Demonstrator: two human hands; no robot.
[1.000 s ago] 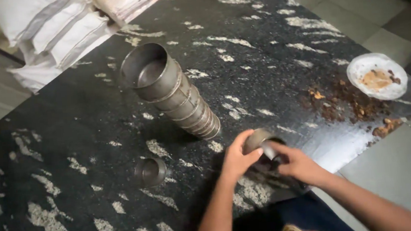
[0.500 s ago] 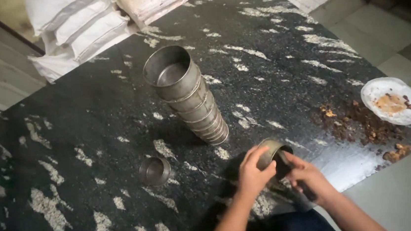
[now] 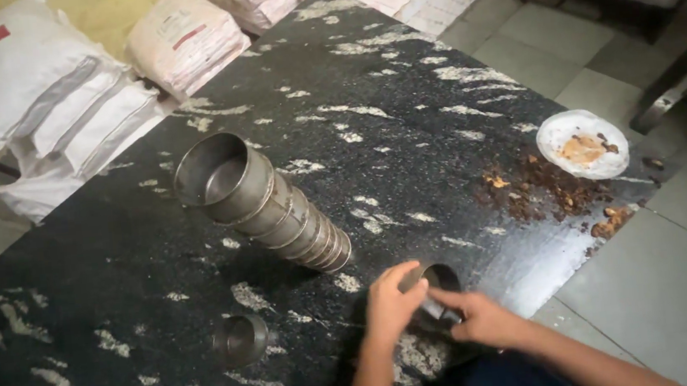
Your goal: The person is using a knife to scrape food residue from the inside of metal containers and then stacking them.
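My left hand (image 3: 393, 304) grips the near rim of a small round metal cup (image 3: 436, 280) that rests on the black speckled stone slab (image 3: 402, 105). My right hand (image 3: 480, 319) presses a small metal piece against the cup's near side; its fingers are closed around it. A tall stack of nested metal cups (image 3: 260, 202) stands just beyond my hands, leaning toward me. A single metal cup (image 3: 240, 340) sits alone to the left of my left forearm.
A white plate (image 3: 582, 145) with food scraps lies at the slab's right corner, with brown crumbs (image 3: 555, 191) spread beside it. White filled sacks (image 3: 71, 109) are piled along the far left edge. Grey floor tiles (image 3: 675, 288) lie to the right.
The view has shifted, so the stack and plate sit lower and further right in frame. My hands stay on the small cup, working its rim.
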